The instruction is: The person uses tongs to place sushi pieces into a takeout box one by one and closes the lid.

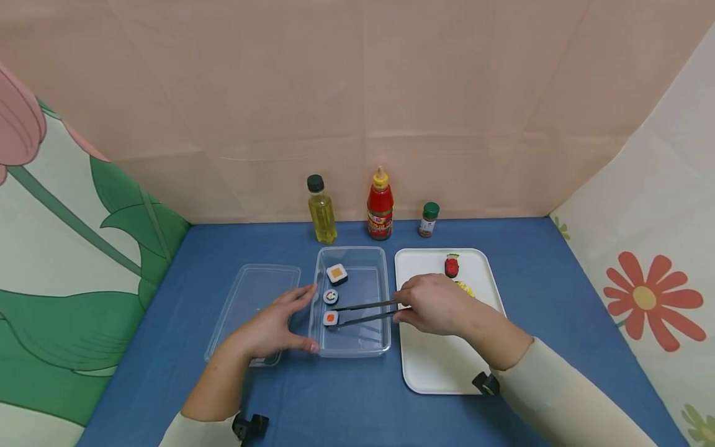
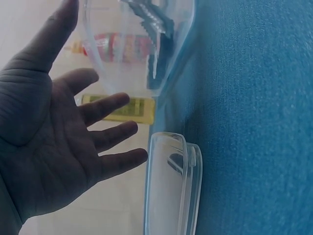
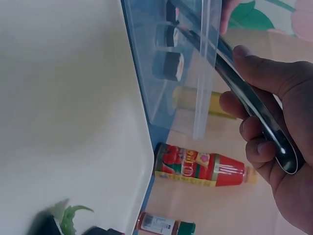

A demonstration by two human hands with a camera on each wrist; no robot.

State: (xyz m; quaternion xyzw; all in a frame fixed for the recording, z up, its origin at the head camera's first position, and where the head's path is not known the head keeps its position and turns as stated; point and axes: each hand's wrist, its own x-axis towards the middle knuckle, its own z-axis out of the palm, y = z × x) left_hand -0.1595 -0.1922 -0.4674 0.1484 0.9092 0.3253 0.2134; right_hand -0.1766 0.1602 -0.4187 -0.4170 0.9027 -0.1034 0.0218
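My right hand (image 1: 432, 304) grips metal tongs (image 3: 244, 93), whose arms reach left into a clear plastic container (image 1: 368, 347). The tong tips are at a sushi roll with an orange centre (image 1: 331, 318), near the container's left wall. Behind it, in a row along that side, are a small round sushi roll (image 1: 331, 297) and a larger piece with a yellow centre (image 1: 337, 274). My left hand (image 1: 274, 329) is at the container's left edge, thumb and fingers spread, holding nothing. The left wrist view shows its open palm.
A clear lid (image 1: 254, 285) lies left, partly under my left arm. A white tray (image 1: 441, 372) on the right holds a strawberry-like piece (image 1: 451, 266) and a yellow piece (image 1: 465, 288). Behind stand an oil bottle (image 1: 322, 214), a red sauce bottle (image 1: 380, 208) and a green-capped jar (image 1: 428, 220).
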